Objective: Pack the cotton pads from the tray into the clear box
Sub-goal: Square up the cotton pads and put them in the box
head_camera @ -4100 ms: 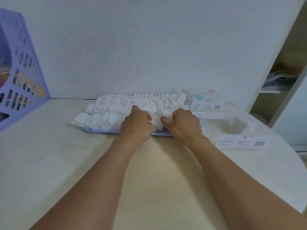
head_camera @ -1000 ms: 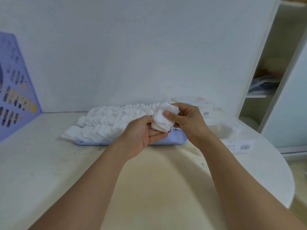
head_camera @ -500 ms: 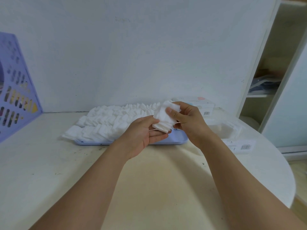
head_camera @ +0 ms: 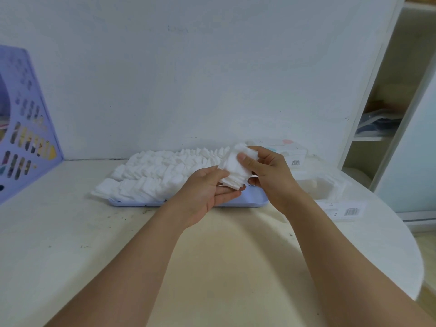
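A stack of white cotton pads (head_camera: 234, 167) is lifted above the tray's right end. My right hand (head_camera: 269, 173) grips it, thumb on its top face. My left hand (head_camera: 207, 192) lies palm up under the stack's lower edge, fingers straight and touching it. A pale blue tray (head_camera: 254, 199) near the wall carries rows of several more cotton pads (head_camera: 153, 178). The clear box (head_camera: 323, 187) stands open to the right of the tray, partly hidden by my right hand.
A white carton with a barcode (head_camera: 292, 154) stands behind the clear box, and a flat labelled lid (head_camera: 342, 210) lies in front of it. A purple file rack (head_camera: 21, 138) stands at the far left. The table's rounded edge (head_camera: 415, 256) runs on the right, by a shelf unit (head_camera: 382, 119).
Since four seconds ago both hands have lifted a stack of pads off the tray's right end, leaving bare tray there. Over the last second the stack has barely moved.
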### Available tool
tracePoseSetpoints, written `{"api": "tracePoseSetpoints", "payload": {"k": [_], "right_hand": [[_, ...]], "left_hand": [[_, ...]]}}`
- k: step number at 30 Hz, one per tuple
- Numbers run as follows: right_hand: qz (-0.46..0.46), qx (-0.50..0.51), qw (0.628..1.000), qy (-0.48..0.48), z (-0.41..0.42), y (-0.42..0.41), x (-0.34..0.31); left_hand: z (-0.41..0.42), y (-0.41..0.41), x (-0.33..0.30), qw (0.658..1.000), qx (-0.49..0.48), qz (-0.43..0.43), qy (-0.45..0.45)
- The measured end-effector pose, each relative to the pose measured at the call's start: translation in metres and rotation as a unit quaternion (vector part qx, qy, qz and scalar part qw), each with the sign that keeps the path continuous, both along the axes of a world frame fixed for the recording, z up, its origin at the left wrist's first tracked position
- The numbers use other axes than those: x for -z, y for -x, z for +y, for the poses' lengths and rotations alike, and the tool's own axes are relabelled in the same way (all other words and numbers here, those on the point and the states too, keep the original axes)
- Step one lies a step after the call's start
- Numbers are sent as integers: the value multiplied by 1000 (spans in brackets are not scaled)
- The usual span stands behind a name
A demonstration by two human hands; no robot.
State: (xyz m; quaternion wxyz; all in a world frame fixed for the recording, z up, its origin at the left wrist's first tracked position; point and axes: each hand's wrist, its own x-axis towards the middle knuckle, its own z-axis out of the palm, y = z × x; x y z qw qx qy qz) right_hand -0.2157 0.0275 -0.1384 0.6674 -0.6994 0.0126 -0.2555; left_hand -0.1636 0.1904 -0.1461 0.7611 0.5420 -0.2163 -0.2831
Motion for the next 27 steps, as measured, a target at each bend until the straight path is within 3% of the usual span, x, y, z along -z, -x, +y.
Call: {"api": "tracePoseSetpoints", "payload": {"k": [10,16,19,23,27], "right_hand": [[-93,103,989,49,0,-5,3],[-110,124,986,3,-2,-3,-1],[-96,50,992,-64,-7,0,-5],[-71,-2,995,68,-2,0,-2],[-76,31,994,70,-5,-2,-1]], "left_hand": [[-2,0,1,998,-7,46,40],[-2,-2,2,997,-25,55,41],[-3,-1,2,997,-34,56,39],[-2,0,1,999,-27,30,24],[-1,1,0,1000,-15,11,12]]}}
